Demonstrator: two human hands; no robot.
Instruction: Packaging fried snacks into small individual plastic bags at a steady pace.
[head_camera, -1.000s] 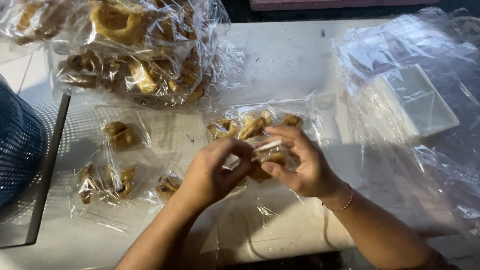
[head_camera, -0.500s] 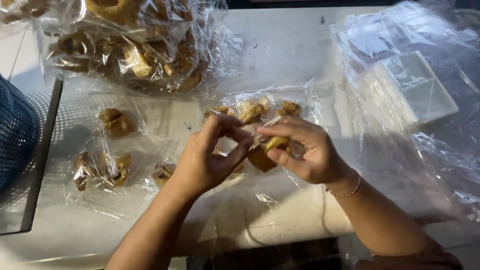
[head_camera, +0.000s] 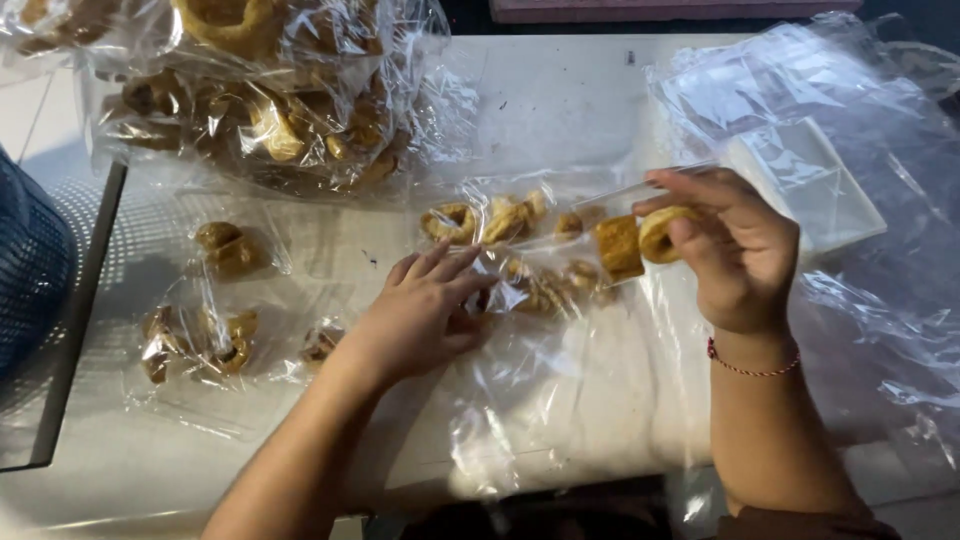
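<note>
My right hand (head_camera: 735, 250) is raised a little above the white table (head_camera: 560, 100) and grips a small clear bag (head_camera: 625, 245) with ring-shaped golden snacks inside. My left hand (head_camera: 425, 315) rests on the table with fingers spread, touching a flat clear bag (head_camera: 540, 285) that holds a few snacks. Behind it lies another small bag of snack rings (head_camera: 485, 220).
A large clear bag of snack rings (head_camera: 270, 110) fills the top left. Small filled bags (head_camera: 200, 335) lie at the left, near a blue mesh object (head_camera: 30, 270). A pile of empty clear bags (head_camera: 830, 180) covers the right side.
My hands were together over one small bag. Now the right hand has moved right and up with it, and the left hand has dropped flat onto the table.
</note>
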